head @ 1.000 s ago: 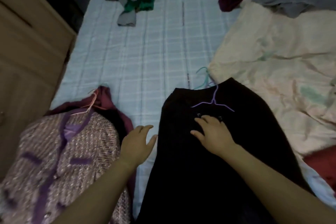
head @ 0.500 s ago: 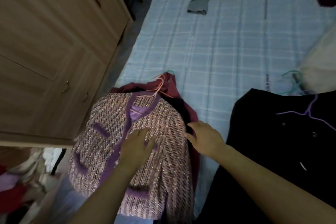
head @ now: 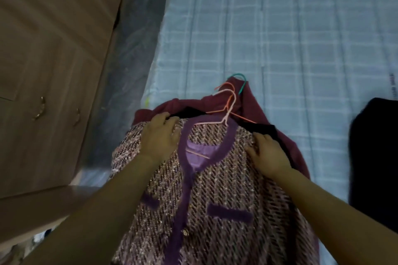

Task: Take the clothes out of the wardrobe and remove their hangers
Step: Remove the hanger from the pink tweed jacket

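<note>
Both hands have moved up since half a second ago, from the front and side of the jacket (head: 215, 189) to its shoulders. The left hand (head: 160, 135) lies on the jacket's left shoulder, its fingers (head: 167, 119) bent over the top edge and gripping it. The right hand (head: 269, 154) holds the other shoulder, thumb spread on the tweed and the other fingers curled round the edge.

The jacket, pink-and-purple tweed with purple trim, lies face up at the near edge of the bed (head: 301, 38), on top of a small pile. It is still on a pink hanger (head: 226, 117), whose hook sticks out past the collar. Under it shows a thin black layer (head: 263, 130), and under that a maroon top (head: 249, 103). An orange hanger (head: 243, 118) and a green hook (head: 239, 75) lie by the pink one. Another black garment (head: 374, 157) lies on the bed well apart to the right. The wardrobe (head: 53, 49) stands to the left, its doors closed.
</note>
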`<state>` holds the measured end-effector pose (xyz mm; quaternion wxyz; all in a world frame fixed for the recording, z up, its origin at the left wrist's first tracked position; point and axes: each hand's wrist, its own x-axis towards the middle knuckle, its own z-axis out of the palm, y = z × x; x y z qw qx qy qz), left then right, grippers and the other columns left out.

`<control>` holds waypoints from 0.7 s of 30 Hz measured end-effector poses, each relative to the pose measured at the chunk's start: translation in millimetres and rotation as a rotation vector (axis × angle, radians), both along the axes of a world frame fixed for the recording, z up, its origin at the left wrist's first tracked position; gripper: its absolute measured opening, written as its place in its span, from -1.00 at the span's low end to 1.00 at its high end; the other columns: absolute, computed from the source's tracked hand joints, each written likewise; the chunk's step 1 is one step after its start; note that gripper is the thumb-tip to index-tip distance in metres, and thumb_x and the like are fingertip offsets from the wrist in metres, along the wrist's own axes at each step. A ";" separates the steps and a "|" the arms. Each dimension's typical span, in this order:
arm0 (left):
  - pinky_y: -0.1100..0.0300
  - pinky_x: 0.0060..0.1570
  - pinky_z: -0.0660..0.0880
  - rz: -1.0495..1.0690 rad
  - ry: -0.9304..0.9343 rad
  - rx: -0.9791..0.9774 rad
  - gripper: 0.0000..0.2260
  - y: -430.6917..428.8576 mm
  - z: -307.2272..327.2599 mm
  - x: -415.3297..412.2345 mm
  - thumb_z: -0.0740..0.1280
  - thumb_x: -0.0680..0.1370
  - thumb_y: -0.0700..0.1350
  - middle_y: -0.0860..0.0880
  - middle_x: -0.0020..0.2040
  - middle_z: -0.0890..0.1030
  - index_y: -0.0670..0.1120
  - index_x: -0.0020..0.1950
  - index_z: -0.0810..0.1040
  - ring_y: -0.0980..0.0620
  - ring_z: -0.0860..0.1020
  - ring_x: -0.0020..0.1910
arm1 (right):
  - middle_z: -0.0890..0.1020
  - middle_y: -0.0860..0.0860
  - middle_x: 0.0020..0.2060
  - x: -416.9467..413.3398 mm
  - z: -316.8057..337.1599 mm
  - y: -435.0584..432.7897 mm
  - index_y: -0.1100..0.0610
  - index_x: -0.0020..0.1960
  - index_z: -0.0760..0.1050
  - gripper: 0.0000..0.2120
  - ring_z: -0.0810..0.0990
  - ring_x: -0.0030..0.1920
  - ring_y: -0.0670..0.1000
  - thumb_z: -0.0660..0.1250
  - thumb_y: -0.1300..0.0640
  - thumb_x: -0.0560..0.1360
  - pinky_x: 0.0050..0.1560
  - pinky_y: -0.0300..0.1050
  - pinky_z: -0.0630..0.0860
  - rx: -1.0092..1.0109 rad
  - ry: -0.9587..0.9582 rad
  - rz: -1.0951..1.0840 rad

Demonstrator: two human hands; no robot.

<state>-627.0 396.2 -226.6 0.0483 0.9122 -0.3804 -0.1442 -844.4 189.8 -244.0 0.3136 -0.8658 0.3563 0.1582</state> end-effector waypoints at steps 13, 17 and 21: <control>-0.01 0.06 0.41 -0.263 0.192 0.269 -0.65 0.4 -14.1 10.8 0.17 0.60 0.05 -0.11 0.22 0.47 -0.04 0.34 0.39 -0.15 0.45 0.14 | 0.50 0.12 0.15 -13.7 8.0 29.9 0.01 0.44 0.24 -0.49 0.51 0.08 0.15 0.24 -0.06 0.54 -0.01 -0.04 0.47 0.055 -0.080 -0.073; 0.02 0.04 0.44 -0.244 0.303 0.240 -0.70 15.8 -7.8 -20.5 0.22 0.58 0.01 -0.14 0.19 0.53 -0.06 0.28 0.41 -0.17 0.50 0.12 | 0.59 0.08 0.09 -26.5 17.0 30.4 -0.03 0.41 0.26 -0.53 0.55 0.06 0.12 0.26 -0.04 0.54 -0.03 -0.06 0.47 0.161 -0.064 -0.047; 0.05 -0.14 0.44 -0.230 0.279 -0.051 -0.84 33.5 37.5 -45.1 0.25 0.57 0.02 -0.03 -0.05 0.53 0.02 0.11 0.46 -0.05 0.53 -0.09 | 0.63 -0.06 0.01 -64.8 58.5 38.5 -0.16 0.29 0.35 -0.66 0.58 -0.01 0.02 0.26 -0.10 0.52 -0.04 0.01 0.52 0.202 -0.244 -0.112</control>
